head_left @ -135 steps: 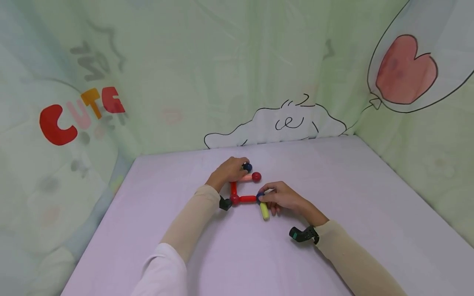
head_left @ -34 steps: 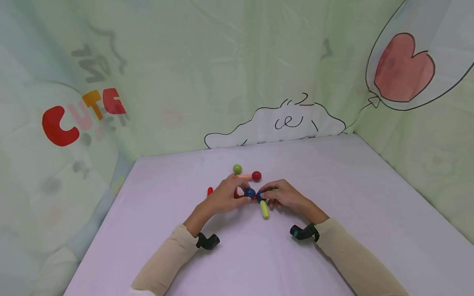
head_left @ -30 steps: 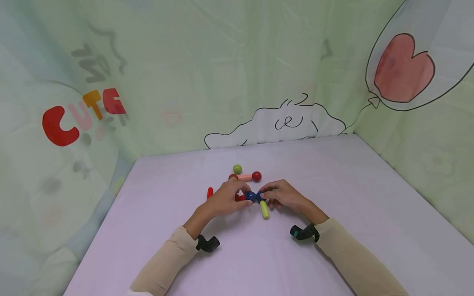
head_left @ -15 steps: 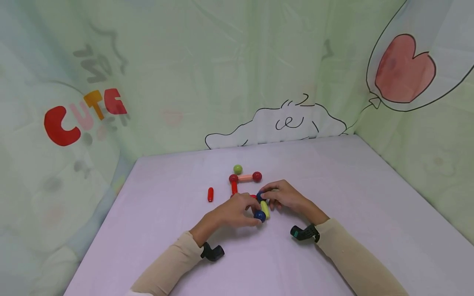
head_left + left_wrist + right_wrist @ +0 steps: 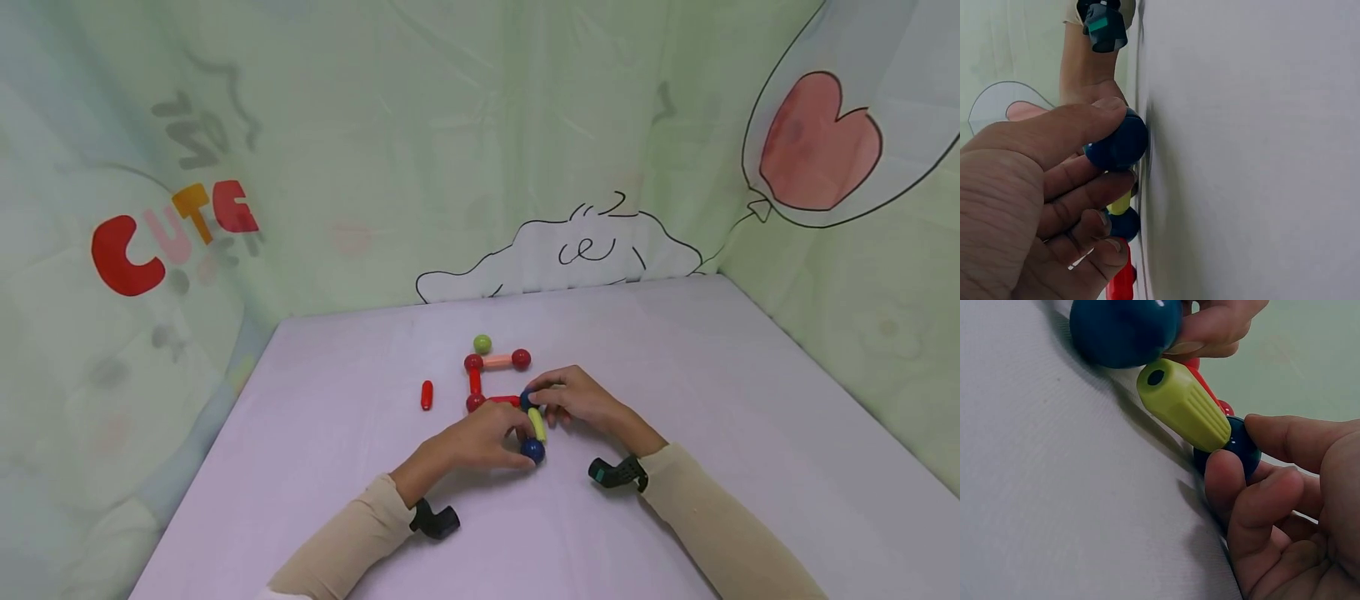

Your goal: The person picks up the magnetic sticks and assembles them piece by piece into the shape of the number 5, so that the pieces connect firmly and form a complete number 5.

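Pinching a blue ball at the yellow rod's free end mid-table, the left hand has not quite joined it, while the right hand grips the rod's other ball.

Pale lilac tabletop, bounded by green printed curtains. Lying on it: a chain of red balls and rods joined to a blue ball and a yellow-green rod; a loose green ball; a separate red rod to the left.
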`<state>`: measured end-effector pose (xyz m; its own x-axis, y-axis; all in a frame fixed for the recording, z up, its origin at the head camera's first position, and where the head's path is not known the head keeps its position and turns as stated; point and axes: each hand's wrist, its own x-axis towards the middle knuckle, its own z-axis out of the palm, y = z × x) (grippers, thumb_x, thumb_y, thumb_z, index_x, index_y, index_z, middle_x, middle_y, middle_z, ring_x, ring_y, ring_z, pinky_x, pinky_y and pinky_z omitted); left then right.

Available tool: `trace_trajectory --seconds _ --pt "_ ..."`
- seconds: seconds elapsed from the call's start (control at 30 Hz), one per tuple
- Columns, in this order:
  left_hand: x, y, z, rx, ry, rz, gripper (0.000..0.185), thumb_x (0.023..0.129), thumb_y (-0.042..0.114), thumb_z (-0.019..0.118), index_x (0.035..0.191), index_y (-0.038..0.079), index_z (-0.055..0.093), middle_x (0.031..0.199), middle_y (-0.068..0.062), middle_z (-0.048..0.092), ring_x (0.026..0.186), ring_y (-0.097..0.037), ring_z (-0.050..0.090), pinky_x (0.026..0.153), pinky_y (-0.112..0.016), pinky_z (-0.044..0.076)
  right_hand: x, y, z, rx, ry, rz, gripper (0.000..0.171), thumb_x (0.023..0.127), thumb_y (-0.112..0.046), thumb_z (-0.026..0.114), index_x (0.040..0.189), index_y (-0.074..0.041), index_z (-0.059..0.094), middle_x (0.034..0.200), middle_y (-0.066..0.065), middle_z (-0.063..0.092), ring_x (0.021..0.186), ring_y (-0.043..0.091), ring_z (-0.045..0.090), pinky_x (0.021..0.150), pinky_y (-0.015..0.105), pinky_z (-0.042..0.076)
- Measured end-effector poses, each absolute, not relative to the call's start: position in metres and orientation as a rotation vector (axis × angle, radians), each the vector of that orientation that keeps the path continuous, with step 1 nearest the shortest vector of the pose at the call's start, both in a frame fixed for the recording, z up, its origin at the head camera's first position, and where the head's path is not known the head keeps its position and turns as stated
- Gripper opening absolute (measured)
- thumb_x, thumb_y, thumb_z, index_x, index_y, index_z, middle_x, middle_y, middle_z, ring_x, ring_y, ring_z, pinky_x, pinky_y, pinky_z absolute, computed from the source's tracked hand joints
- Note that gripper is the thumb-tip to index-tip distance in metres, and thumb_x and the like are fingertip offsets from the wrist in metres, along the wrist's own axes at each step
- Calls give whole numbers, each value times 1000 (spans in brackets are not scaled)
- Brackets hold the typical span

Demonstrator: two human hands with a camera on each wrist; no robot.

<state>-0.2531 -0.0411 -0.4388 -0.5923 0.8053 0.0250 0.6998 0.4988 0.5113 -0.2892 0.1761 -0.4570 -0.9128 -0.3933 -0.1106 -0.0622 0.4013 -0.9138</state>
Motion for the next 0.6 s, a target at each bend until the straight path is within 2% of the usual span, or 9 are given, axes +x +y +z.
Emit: trace_trajectory --seconds 0.2,0.43,0.6 --pt "-253 -40 -443 1256 2535 748 32 77 39 76 102 22 65 85 17 59 81 0 55 67 -13 47 -289 176 -456 -392 2362 -1503 29 90 -26 63 112 -7 65 70 12 64 51 18 51 45 25 42" --pt "-252 -39 -451 1229 2571 727 29 77 49 72 90 25 63 68 14 56 63 -3 52 55 -17 46 -289 175 -455 -369 2369 -1491 29 90 -26 63 113 -8 66 71 12 64 52 19 52 46 25 42" --pt "-248 -36 -452 1183 2601 689 34 76 56 69 91 25 64 65 15 55 60 -3 51 52 -19 44 -289 175 -456 -373 2370 -1492 30 90 -27 63 113 -8 66 70 12 64 51 19 52 45 25 41"
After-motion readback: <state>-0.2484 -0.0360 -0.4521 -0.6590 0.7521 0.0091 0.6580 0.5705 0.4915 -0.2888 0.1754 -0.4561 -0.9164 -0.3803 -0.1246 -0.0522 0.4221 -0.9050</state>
